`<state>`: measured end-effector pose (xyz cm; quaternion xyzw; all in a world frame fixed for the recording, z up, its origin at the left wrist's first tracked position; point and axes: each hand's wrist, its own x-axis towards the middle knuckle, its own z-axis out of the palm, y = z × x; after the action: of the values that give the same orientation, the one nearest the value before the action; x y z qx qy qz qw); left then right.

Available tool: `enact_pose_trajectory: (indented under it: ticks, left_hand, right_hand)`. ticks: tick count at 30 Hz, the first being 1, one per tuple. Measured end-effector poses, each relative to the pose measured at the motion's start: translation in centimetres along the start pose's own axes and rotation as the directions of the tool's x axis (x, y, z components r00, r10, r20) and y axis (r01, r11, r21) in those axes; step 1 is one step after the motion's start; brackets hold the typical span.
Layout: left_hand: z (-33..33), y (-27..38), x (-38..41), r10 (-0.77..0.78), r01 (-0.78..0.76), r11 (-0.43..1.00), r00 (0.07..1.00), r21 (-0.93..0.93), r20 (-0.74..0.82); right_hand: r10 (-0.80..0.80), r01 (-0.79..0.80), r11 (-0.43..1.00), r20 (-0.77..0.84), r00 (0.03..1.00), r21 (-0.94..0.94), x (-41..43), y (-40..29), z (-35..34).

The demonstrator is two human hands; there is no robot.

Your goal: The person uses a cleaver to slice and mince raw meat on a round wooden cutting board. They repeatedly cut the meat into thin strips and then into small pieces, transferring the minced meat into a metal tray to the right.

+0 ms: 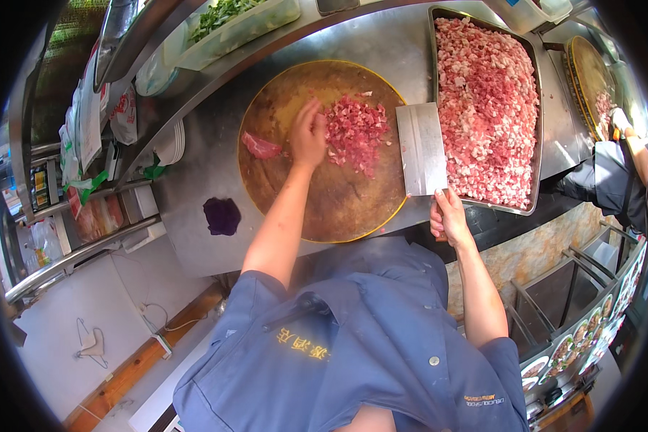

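A round wooden chopping board (281, 200) with a yellow rim lies before me on the steel worktop. My left hand (309, 134), slightly blurred, is over the board at the left edge of a heap of diced raw meat (358, 132). Its fingers are extended and no object shows in it; whether it touches the heap is unclear. A larger piece of raw meat (260, 146) rests left of that hand. My right hand (449, 217) grips the handle of a Chinese cleaver (422, 151). The broad blade is seen flat, between the board's right edge and a metal tray (537, 162) piled with diced meat.
A dark purple cloth or bag (222, 216) lies on the worktop (194, 162) at left. Overhead, a shelf holds a plastic tub (237, 38) of chopped greens. At far right, another person's gloved hand (621, 121) is beside a second round board (586, 81) with meat.
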<state>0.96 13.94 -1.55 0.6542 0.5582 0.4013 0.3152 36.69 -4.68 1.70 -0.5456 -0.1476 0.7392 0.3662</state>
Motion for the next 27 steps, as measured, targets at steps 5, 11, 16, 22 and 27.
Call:
enact_pose_trajectory:
  ticks: [5, 11, 16, 22, 27]
  left_hand:
    - [4.0, 4.0, -4.2, 0.193, -0.202, 0.94, 0.979, 0.275, 0.059]
    - [7.3, 7.9, -6.2, 0.147, -0.115, 0.932, 0.987, 0.345, -0.069]
    - [9.3, 6.8, -6.3, 0.139, -0.061, 0.951, 0.96, 0.304, -0.242]
    - [11.5, 11.3, -5.3, 0.215, -0.168, 0.968, 0.937, 0.187, -0.273]
    - [18.0, 19.8, -0.5, 0.378, -0.379, 0.925, 0.924, -0.003, -0.047]
  right_hand:
    - [0.034, -0.029, 0.997, 0.07, 0.997, -0.074, 1.2, 0.5, 2.7]
    - [0.089, -0.054, 0.986, 0.217, 0.972, -0.16, 1.7, 0.0, 5.4]
    - [0.11, -0.058, 0.981, 0.284, 0.953, -0.188, 1.2, -0.9, 6.5]
    - [0.066, 0.0, 0.97, 0.263, 0.963, -0.243, -1.9, -1.5, 4.9]
    - [-0.111, 0.102, 0.991, 0.12, 0.987, 0.082, -6.1, -4.9, 0.7]
